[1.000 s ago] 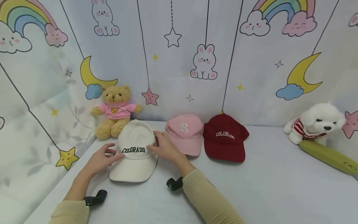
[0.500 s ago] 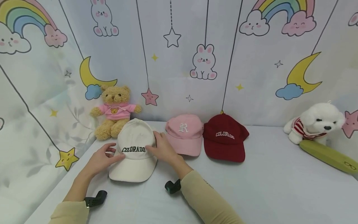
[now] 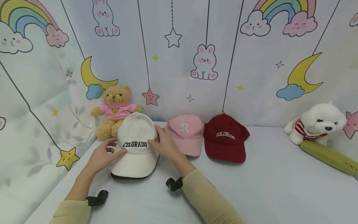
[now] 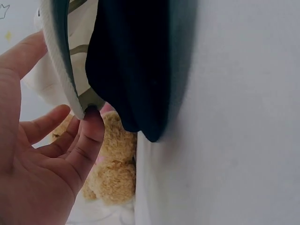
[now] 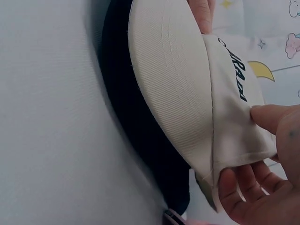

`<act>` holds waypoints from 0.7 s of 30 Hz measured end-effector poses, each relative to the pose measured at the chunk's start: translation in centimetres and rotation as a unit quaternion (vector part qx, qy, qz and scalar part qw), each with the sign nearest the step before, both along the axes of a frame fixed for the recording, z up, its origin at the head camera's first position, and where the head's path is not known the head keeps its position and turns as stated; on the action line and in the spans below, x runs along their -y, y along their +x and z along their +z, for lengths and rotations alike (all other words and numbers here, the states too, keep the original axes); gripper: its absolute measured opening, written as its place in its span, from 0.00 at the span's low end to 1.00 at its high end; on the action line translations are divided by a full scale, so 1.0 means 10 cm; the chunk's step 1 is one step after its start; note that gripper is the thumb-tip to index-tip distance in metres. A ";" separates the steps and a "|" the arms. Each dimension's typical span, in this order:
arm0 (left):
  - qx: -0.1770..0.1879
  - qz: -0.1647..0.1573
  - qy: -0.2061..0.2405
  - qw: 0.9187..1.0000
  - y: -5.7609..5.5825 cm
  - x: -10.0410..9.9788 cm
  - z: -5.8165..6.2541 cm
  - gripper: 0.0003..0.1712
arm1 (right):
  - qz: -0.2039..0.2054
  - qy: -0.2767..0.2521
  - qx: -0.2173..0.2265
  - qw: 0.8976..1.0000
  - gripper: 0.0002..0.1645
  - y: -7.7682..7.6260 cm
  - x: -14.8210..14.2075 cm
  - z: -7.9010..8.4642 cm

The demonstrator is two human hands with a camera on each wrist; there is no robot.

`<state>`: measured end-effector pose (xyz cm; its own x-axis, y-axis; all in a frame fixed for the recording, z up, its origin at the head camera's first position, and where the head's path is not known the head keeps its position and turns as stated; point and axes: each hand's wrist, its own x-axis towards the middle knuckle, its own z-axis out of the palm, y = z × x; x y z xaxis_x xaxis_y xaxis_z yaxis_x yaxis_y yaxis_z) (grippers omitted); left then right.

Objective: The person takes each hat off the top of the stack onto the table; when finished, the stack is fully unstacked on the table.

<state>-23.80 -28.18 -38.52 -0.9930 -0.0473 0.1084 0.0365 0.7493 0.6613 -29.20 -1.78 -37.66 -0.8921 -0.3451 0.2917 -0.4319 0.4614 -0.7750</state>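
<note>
A white baseball cap [image 3: 137, 129] with dark COLORADO lettering is held between my two hands. My left hand [image 3: 103, 157] grips its left side, the thumb on the front and a fingertip hooked under the rim in the left wrist view. Over on its right side, my right hand [image 3: 167, 144] pinches it, thumb near the lettering and the other fingers [image 5: 251, 185] curled below the edge. Beneath the white cap sits a dark navy cap [image 5: 136, 112], its brim on the table. A gap shows between the two brims in both wrist views.
A pink cap [image 3: 185, 130] and a dark red cap [image 3: 225, 140] stand to the right. Behind the white cap sits a teddy bear [image 3: 114, 102] in a pink hoodie. At far right are a white plush dog [image 3: 318, 121] and a green glasses case [image 3: 330, 157].
Both hands have raised the white cap slightly, and the dark brim below it has come into view. The other caps and toys have stayed put.
</note>
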 end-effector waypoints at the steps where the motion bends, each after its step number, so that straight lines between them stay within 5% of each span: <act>1: -0.003 0.000 -0.001 1.000 0.00 -0.01 0.01 0.51 | -0.001 -0.004 -0.002 1.000 0.41 0.00 -0.01 0.01; 14: -0.031 0.007 0.002 0.999 0.01 -0.14 0.13 0.52 | 0.003 -0.020 -0.049 0.999 0.40 0.00 -0.11 0.20; 21: -0.051 0.004 0.011 0.999 0.01 -0.19 0.17 0.51 | 0.002 -0.026 -0.026 0.999 0.40 0.02 -0.14 0.27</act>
